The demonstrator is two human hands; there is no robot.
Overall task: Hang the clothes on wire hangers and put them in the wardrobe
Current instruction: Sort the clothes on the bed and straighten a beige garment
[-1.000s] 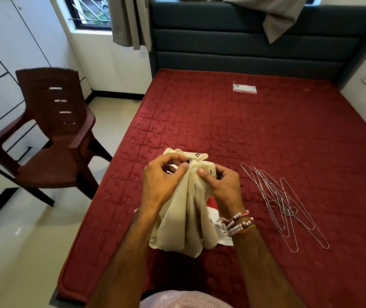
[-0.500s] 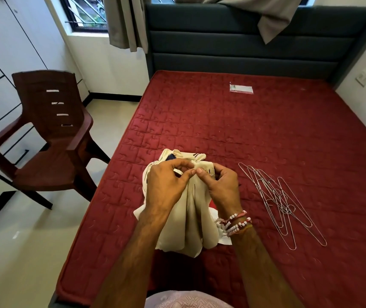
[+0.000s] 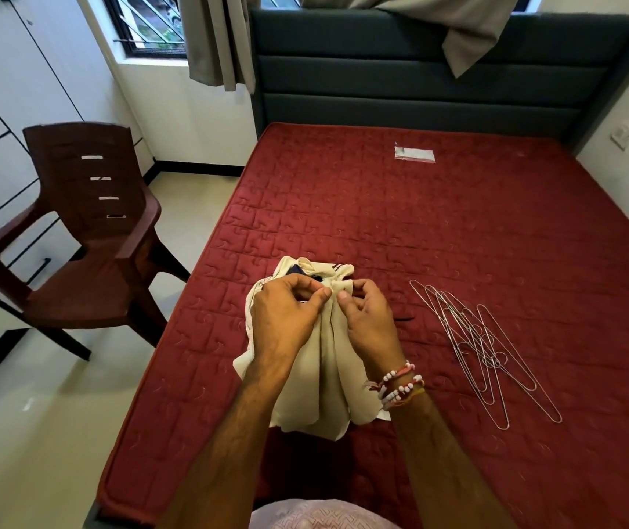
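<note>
Quilted red mattress (image 3: pixel 457 242) carries both hands, left hand (image 3: pixel 286 322) and right hand (image 3: pixel 370 322), pinching bunched cream cloth (image 3: pixel 324 376), perhaps a shirt; thin wire hangers (image 3: pixel 480 349) lie right of the grip.

You can read nothing here. The small white packet (image 3: pixel 414 153) far up your red mattress (image 3: pixel 496 242) carries print too small to make out, and the dark marks on your cream garment (image 3: pixel 324 376) form no legible letters.
</note>
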